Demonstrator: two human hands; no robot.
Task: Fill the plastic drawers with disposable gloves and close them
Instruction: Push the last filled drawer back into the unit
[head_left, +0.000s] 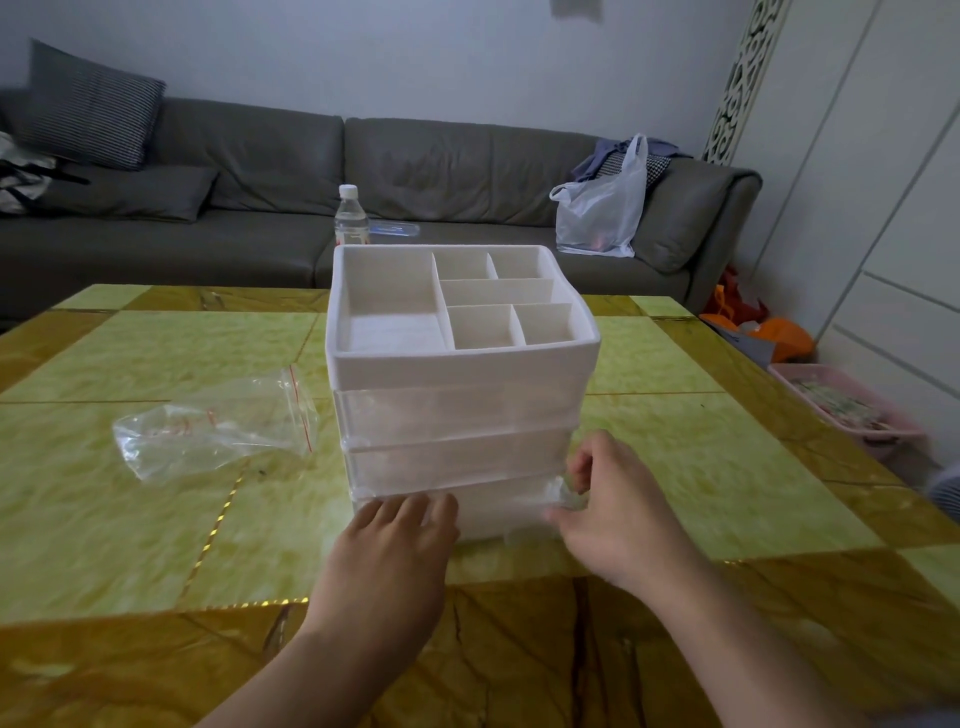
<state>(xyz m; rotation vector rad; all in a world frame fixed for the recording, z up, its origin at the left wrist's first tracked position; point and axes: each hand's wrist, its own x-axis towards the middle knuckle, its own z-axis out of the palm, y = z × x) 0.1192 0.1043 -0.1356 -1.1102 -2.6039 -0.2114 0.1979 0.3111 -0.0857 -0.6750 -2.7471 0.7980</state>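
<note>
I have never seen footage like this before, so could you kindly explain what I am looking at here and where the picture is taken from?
There is no machine here. A person wears a wide-angle camera on the head, looking forward and down, so you see their own two bare arms. On the yellow-green table stands a white organizer with open compartments on top and three clear drawers below. The left hand and the right hand are at the front of the bottom drawer; the right hand's fingers touch something clear and crinkly at its corner, too blurred to identify. An empty-looking zip bag lies to the left. Behind are a water bottle and a grey sofa with a white plastic bag.
</note>
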